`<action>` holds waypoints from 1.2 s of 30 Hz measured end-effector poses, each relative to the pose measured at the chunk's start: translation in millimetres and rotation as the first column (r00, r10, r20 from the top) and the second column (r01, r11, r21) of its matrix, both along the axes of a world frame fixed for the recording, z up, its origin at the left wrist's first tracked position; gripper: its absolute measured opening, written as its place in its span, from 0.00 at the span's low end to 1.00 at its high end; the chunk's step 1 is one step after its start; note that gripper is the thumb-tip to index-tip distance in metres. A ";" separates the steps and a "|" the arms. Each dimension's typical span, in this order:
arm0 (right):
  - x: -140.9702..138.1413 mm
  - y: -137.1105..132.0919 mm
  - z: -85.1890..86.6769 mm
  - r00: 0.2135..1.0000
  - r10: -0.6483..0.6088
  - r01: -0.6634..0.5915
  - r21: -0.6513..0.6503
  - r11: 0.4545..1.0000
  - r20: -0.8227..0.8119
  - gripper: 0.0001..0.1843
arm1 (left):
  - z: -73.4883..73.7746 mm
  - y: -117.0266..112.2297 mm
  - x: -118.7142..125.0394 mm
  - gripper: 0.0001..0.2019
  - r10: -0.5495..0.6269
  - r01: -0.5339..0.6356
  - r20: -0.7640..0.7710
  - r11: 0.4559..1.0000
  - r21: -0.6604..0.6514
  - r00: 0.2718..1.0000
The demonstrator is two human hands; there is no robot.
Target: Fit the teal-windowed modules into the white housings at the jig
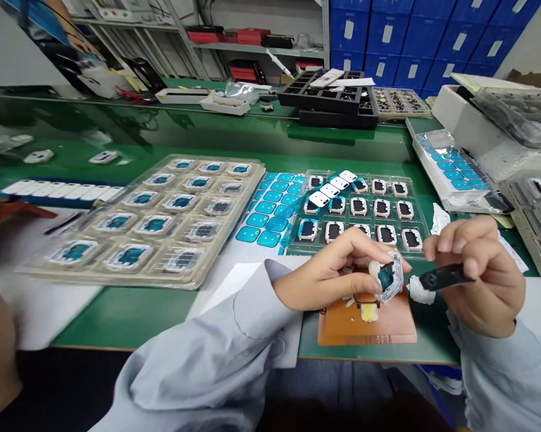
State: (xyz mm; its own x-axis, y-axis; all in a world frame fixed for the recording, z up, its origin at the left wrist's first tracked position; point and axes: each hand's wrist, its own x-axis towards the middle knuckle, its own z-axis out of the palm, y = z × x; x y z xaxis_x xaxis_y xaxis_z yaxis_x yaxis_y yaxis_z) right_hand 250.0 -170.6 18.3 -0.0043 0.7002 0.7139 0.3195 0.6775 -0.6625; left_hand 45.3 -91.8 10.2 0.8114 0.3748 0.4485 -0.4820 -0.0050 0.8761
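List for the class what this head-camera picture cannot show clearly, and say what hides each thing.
Head view:
- Back of the blue-centred module: hidden by the left hand.
- Pinched end of the black strip: hidden by the right hand.
- Printing on the orange board: too small to read.
- Tray at the right: cut off by the frame edge.
- Reddish object at the left: blurred and cut off.
- Blue bin labels: too small.
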 end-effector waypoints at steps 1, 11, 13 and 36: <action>-0.3 2.9 0.0 0.993 0.032 -0.035 -0.025 0.999 -0.115 0.12 | -0.3 -0.6 0.2 0.09 -0.005 0.005 0.003 1.000 -0.003 1.000; 8.0 29.3 -11.2 0.864 0.064 -0.212 -0.244 0.946 -0.499 0.13 | 14.7 45.7 -20.7 0.14 0.551 -0.559 -0.102 0.824 -0.094 0.829; 10.5 30.6 -13.7 0.867 0.042 -0.194 -0.259 0.946 -0.497 0.12 | 13.6 74.6 -37.6 0.09 0.819 -0.836 -0.277 0.542 0.085 0.503; 20.2 30.7 -26.9 0.936 -0.035 -0.136 -0.453 0.881 -0.350 0.12 | -17.1 103.6 -51.9 0.18 0.890 -0.054 -0.346 0.346 0.937 -0.296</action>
State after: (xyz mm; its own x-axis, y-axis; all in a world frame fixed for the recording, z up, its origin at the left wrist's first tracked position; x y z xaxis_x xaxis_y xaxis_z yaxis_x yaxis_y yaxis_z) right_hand 270.2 -139.9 -8.6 0.1319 0.9538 0.2700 -0.0077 0.2734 -0.9619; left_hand -6.5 11.9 -6.9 0.1678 0.9847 0.0458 0.9784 -0.1721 0.1143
